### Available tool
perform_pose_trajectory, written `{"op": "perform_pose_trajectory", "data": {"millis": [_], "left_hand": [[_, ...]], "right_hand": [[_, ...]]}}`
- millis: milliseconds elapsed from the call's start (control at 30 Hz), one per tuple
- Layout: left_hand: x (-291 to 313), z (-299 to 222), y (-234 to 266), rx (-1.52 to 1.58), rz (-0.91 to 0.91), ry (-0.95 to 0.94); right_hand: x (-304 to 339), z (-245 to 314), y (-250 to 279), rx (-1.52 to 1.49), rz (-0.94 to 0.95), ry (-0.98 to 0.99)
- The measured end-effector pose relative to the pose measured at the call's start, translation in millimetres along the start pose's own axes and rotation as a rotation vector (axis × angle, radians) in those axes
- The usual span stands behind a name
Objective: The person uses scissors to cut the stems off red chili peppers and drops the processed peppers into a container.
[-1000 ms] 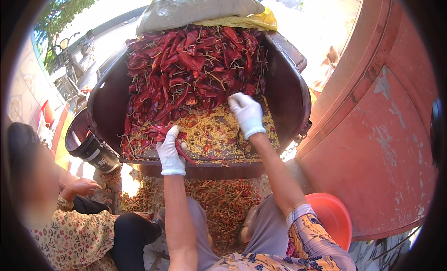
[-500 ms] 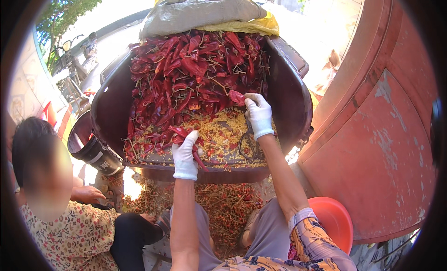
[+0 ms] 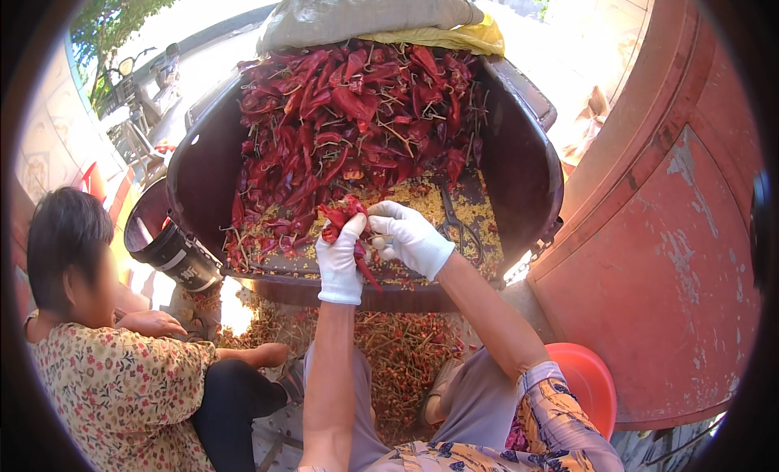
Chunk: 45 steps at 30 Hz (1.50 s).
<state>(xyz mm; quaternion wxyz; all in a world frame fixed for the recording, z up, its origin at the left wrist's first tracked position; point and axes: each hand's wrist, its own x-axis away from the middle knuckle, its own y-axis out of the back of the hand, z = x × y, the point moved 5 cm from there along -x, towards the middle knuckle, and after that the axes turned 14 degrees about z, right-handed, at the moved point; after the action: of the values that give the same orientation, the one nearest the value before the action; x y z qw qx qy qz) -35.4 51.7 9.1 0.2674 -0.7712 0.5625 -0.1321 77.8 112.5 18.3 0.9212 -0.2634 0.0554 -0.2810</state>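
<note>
Your left hand (image 3: 341, 257) grips bunch of chillies (image 3: 345, 216); right hand (image 3: 410, 237) pinches same bunch, just beside. Both hover over tub (image 3: 527, 172) front edge; pile beyond, scissors (image 3: 458, 224) right. Chillies look light, dry, brittle: hold loosely by stems, don't crush.

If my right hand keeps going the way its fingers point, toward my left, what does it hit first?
The right hand points at the red chilli held in the left hand. That chilli comes first, almost at once; the fingertips look to be touching it already, though depth is unclear.
</note>
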Motion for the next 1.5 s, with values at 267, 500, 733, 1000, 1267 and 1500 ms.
{"op": "perform_pose_trajectory", "data": {"millis": [267, 500, 733, 1000, 1267, 1500], "left_hand": [[-2, -18, 15, 0.075, 0.058, -0.041], [2, -9, -3, -0.165, 0.093, 0.015], [1, -17, -11, -0.185, 0.148, -0.169], [3, -15, 5, -0.384, 0.104, -0.200], [1, -19, 4, -0.389, 0.108, -0.188], [2, -21, 10, -0.394, 0.118, -0.170]], "right_hand": [[47, 36, -31, 0.814, 0.347, -0.517], [34, 55, -17, 0.711, -0.143, 0.068], [59, 58, -40, 1.174, 0.396, 0.238], [84, 64, 5, 1.237, -0.326, 0.071], [90, 55, 46, 1.778, -0.661, -0.437], [91, 52, 50, 1.786, -0.647, -0.548]]}}
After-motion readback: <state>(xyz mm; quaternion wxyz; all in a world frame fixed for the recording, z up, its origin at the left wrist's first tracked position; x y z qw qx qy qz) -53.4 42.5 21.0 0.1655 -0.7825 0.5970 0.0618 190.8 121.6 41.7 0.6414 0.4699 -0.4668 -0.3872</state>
